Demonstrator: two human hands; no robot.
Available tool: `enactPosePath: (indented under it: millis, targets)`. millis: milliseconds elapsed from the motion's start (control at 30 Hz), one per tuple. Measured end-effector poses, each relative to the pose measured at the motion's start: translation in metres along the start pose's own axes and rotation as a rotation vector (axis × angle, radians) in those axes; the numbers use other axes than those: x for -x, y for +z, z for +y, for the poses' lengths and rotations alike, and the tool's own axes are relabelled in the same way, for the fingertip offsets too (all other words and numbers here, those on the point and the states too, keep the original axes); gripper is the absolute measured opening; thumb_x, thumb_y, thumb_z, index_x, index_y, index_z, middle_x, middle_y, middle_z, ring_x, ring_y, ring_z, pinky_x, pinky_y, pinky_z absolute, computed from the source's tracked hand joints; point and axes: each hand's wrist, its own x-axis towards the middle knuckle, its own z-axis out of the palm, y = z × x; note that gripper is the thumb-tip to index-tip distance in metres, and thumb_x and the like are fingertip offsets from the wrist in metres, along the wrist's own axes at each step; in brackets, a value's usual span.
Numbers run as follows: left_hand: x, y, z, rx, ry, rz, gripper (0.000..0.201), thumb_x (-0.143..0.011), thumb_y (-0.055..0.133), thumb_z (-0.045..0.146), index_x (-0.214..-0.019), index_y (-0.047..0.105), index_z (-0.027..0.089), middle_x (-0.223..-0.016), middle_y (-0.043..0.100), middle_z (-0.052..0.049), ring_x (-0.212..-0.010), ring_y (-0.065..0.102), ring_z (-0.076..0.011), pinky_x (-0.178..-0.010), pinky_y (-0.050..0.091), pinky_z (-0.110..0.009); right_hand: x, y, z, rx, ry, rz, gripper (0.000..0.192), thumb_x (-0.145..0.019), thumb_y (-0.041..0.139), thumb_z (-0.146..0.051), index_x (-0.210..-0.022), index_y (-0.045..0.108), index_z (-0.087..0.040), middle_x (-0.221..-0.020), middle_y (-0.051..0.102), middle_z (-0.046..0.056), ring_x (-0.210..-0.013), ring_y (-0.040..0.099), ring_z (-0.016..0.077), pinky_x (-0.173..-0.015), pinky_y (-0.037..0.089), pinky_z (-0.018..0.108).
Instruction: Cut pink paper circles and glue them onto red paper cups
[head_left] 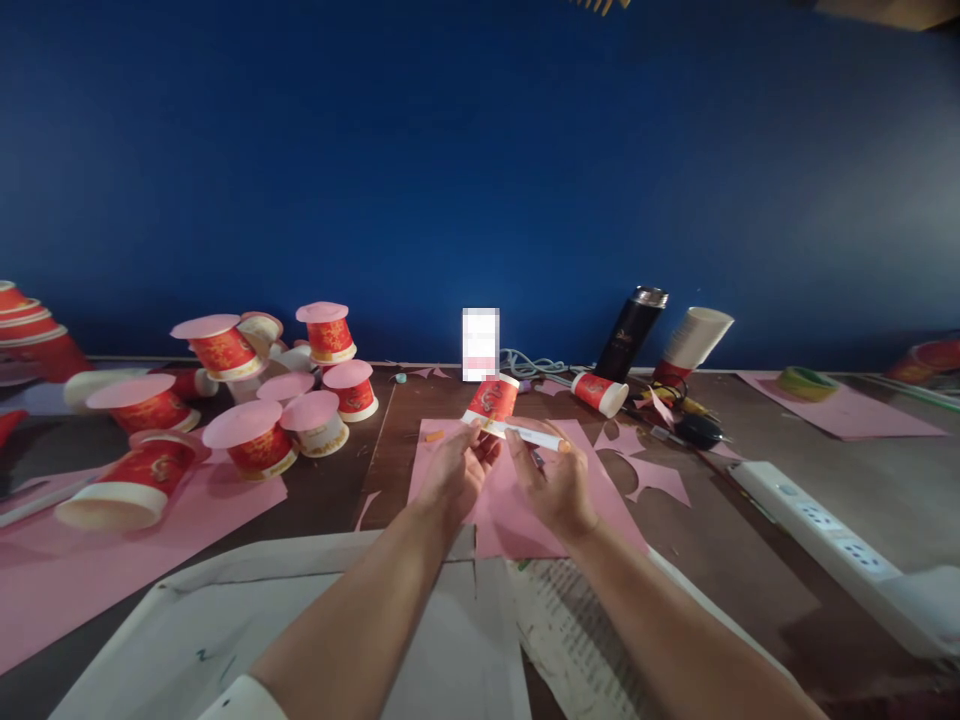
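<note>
In the middle of the head view, my left hand (pixel 456 468) grips a red paper cup (pixel 493 399) near its white rim; the cup is tilted. A white marker (pixel 534 435) with an orange end is pinched in my right hand (pixel 556 492), its other end touching or very close to the cup's rim. Both hands are above a pink paper sheet (pixel 517 525). A small orange piece (pixel 434 436), perhaps a cap, lies on the sheet's upper left corner.
Several red cups topped with pink paper discs (pixel 244 425) stand on the left. Pink offcuts (pixel 649 475), a lying cup (pixel 598 393), a black thermos (pixel 631 335), stacked cups (pixel 694 340), a tape roll (pixel 806 383) and a power strip (pixel 817 525) are on the right.
</note>
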Motion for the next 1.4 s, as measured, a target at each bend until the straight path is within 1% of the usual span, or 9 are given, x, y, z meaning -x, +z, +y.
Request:
enactPosePath:
  millis: [233,433,567,667,767,900,1100,1233,1400]
  targets:
    - [0.0025,0.0009,0.0014,0.004,0.01,0.009,0.005,-0.078,0.063,0.013,-0.083,0.063,0.013,-0.078,0.063,-0.004,-0.069,0.058,-0.0117,-0.077,0.047,-0.026,0.0014,0.0002,-0.0026,0.005,0.024,-0.022,0.021,-0.091,0.054,-0.032,-0.1,0.069,-0.021,-0.091,0.071,0.006,-0.08,0.068,0.0188,-0.076,0.054,0.032]
    - [0.0033,0.0049,0.0027,0.024,-0.011,0.037,0.007,-0.081,0.059,0.012,-0.087,0.063,0.013,-0.081,0.065,-0.006,-0.073,0.06,-0.0122,-0.075,0.049,-0.026,-0.0017,-0.0006,-0.0001,0.018,0.01,0.048,0.022,-0.092,0.051,-0.03,-0.104,0.068,-0.023,-0.098,0.072,0.006,-0.092,0.067,0.0206,-0.083,0.053,0.035]
    - [0.0032,0.0057,0.0034,0.034,-0.022,0.037,0.006,-0.083,0.057,0.012,-0.084,0.063,0.012,-0.082,0.065,-0.007,-0.074,0.06,-0.0119,-0.077,0.05,-0.025,-0.0036,-0.0011,0.0017,0.0,-0.018,0.082,0.02,-0.091,0.053,-0.026,-0.105,0.067,-0.023,-0.1,0.072,0.005,-0.093,0.066,0.0205,-0.083,0.052,0.035]
    - [0.0028,0.0049,0.0043,0.048,-0.033,0.054,0.006,-0.083,0.057,0.011,-0.084,0.063,0.011,-0.082,0.064,-0.007,-0.075,0.061,-0.0121,-0.076,0.05,-0.024,-0.003,-0.0011,0.0018,0.002,0.0,0.065,0.019,-0.091,0.053,-0.027,-0.102,0.067,-0.023,-0.098,0.072,0.004,-0.09,0.066,0.0201,-0.081,0.052,0.034]
    - [0.0019,0.0032,0.0049,0.069,-0.034,0.066,0.005,-0.082,0.058,0.012,-0.083,0.063,0.012,-0.08,0.064,-0.007,-0.074,0.061,-0.0122,-0.075,0.05,-0.024,-0.0009,-0.0009,0.0013,0.031,0.044,0.015,0.019,-0.091,0.053,-0.03,-0.098,0.068,-0.021,-0.09,0.072,0.004,-0.08,0.067,0.0192,-0.076,0.051,0.033]
    - [0.0016,0.0018,0.0052,0.075,-0.041,0.069,0.005,-0.081,0.058,0.011,-0.083,0.063,0.012,-0.077,0.064,-0.006,-0.072,0.061,-0.0126,-0.074,0.051,-0.025,0.0004,-0.0007,0.0008,0.06,0.039,-0.019,0.02,-0.091,0.053,-0.031,-0.095,0.069,-0.02,-0.08,0.07,0.004,-0.074,0.065,0.0183,-0.072,0.05,0.031]
    - [0.0023,0.0025,0.0044,0.085,-0.048,0.065,0.005,-0.082,0.058,0.011,-0.081,0.064,0.011,-0.078,0.065,-0.007,-0.074,0.063,-0.0131,-0.075,0.052,-0.025,-0.002,-0.0008,0.0015,0.02,0.032,0.044,0.021,-0.091,0.053,-0.028,-0.103,0.068,-0.022,-0.098,0.072,0.004,-0.087,0.066,0.0187,-0.079,0.05,0.031]
    - [0.0022,0.0023,0.0047,0.087,-0.053,0.077,0.006,-0.082,0.057,0.01,-0.079,0.063,0.011,-0.076,0.065,-0.008,-0.074,0.064,-0.0134,-0.076,0.052,-0.026,-0.0025,-0.0004,0.0019,0.024,0.024,0.073,0.021,-0.091,0.053,-0.027,-0.105,0.068,-0.021,-0.099,0.072,0.004,-0.089,0.066,0.0192,-0.08,0.051,0.03]
    - [0.0001,-0.0014,0.0042,0.08,-0.052,0.062,0.006,-0.081,0.057,0.011,-0.079,0.063,0.01,-0.075,0.065,-0.007,-0.07,0.063,-0.0127,-0.074,0.051,-0.025,-0.0008,0.0004,0.0018,-0.008,0.01,0.017,0.018,-0.091,0.054,-0.028,-0.1,0.068,-0.022,-0.098,0.072,0.004,-0.091,0.066,0.0199,-0.082,0.05,0.031]
